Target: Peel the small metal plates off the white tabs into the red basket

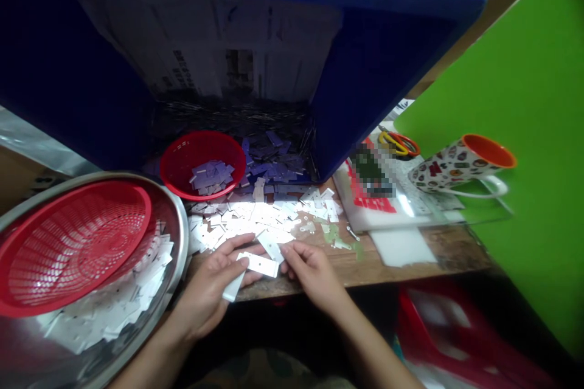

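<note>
Over the front edge of the wooden table, my left hand [219, 282] is closed on several small flat metal plates [262, 264], fanned out under the thumb. They are silvery, rectangular and have small holes. My right hand [308, 264] pinches one more metal plate [271, 246] between thumb and fingertips, close beside those in the left hand. Just behind both hands, many like plates [246, 216] lie scattered in bright light. A red plastic basket [171, 161] with some plates in it sits behind this spread, at the mouth of a blue bin.
The blue bin [383, 55] lies on its side, with metal pieces inside. At left, a steel basin [183, 225] holds plates and a red colander [77, 243]. A patterned mug [449, 167] and scissors [401, 143] are at right, near a green wall [538, 103].
</note>
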`<state>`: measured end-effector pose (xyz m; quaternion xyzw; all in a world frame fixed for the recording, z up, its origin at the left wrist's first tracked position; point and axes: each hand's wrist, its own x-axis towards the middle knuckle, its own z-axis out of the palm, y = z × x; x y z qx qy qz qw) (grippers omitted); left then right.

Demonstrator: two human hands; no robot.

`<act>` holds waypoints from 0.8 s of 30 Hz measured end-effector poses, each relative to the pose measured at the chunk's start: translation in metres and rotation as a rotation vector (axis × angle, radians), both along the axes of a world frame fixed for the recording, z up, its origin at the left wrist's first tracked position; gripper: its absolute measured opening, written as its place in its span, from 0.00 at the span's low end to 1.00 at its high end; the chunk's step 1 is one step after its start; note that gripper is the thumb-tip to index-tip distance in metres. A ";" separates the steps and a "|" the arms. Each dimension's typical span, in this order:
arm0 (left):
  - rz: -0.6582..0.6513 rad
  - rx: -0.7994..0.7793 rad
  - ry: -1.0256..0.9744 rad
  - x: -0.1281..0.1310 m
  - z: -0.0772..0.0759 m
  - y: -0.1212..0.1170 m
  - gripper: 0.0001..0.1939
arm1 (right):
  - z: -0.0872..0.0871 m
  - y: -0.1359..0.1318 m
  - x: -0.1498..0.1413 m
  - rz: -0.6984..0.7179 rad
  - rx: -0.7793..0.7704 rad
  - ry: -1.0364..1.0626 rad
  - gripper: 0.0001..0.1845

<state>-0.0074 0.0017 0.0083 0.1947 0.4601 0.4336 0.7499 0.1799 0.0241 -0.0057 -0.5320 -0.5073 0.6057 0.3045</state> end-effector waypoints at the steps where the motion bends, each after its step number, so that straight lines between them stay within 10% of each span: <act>1: 0.001 -0.001 -0.008 -0.001 -0.001 0.000 0.19 | 0.000 0.000 0.000 0.024 0.018 -0.018 0.23; 11: -0.004 -0.084 -0.050 -0.005 -0.013 -0.001 0.16 | 0.007 0.004 -0.002 0.180 0.272 -0.273 0.15; 24: 0.041 -0.077 -0.044 -0.003 -0.009 -0.002 0.15 | -0.001 -0.004 -0.001 0.027 -0.053 0.066 0.23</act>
